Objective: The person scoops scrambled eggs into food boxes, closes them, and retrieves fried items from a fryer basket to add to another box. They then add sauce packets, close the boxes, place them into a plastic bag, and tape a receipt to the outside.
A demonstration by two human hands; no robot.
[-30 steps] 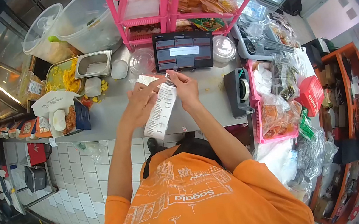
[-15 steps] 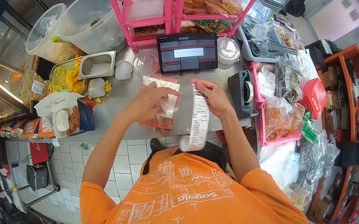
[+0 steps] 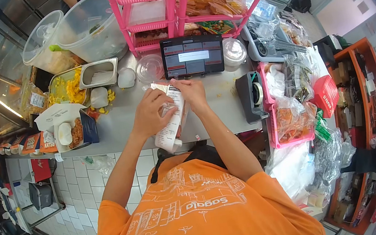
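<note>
A long white printed receipt (image 3: 167,133) lies lengthwise over a flat plastic-wrapped packet (image 3: 158,87), white and orange-red, at the counter's front edge. Its lower end curls over that edge. My right hand (image 3: 191,92) pinches the receipt's top end against the packet. My left hand (image 3: 152,113) is closed around the packet's left side, fingers bent, with thumb and fingertips against the receipt. Clear plastic shows between those fingers. Much of the packet is hidden by the receipt and both hands.
Behind my hands a tablet (image 3: 193,56) stands between a clear lidded tub (image 3: 149,68) and another round tub (image 3: 234,52). A tape dispenser (image 3: 249,98) is at right, beside pink baskets (image 3: 275,129). At left are an open food box (image 3: 64,127) and a metal tray (image 3: 98,73).
My right hand has moved left with the receipt, bringing it from beside the packet onto it. My left hand has shifted slightly down and left and closed more on the packet.
</note>
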